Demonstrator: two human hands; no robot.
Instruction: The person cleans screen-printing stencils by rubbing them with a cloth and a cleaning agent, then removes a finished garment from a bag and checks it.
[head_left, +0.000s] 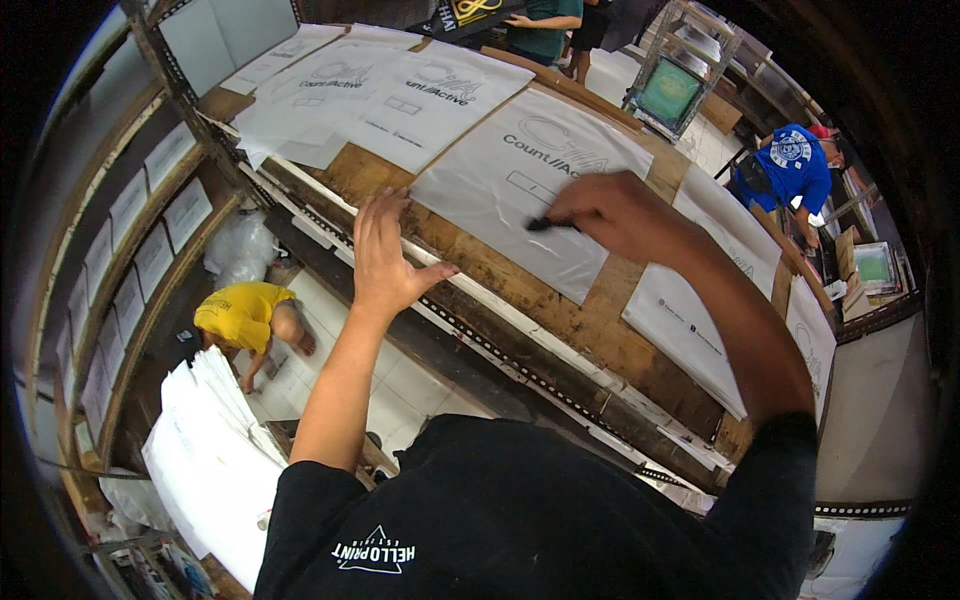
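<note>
My right hand [612, 215] is over a printed white plastic sheet [480, 185] on a long wooden table [440, 228]. Its fingers close on a short black marker-like thing [540, 224], too blurred to name surely. Beside the table's near edge my left hand [382, 250] is open, fingers stretched and thumb out, holding nothing. More printed plastic sheets [410, 112] lie in a row to the left. To the right, partly behind my right forearm, is another printed sheet [680, 312].
Curved-looking racks with hanging sheets [150, 262] stand at left. A person in yellow [243, 315] crouches below, near a stack of white sheets [215, 450]. A person in blue [795, 168] works at far right. Beyond the table stands a metal rack with a green screen frame [670, 97].
</note>
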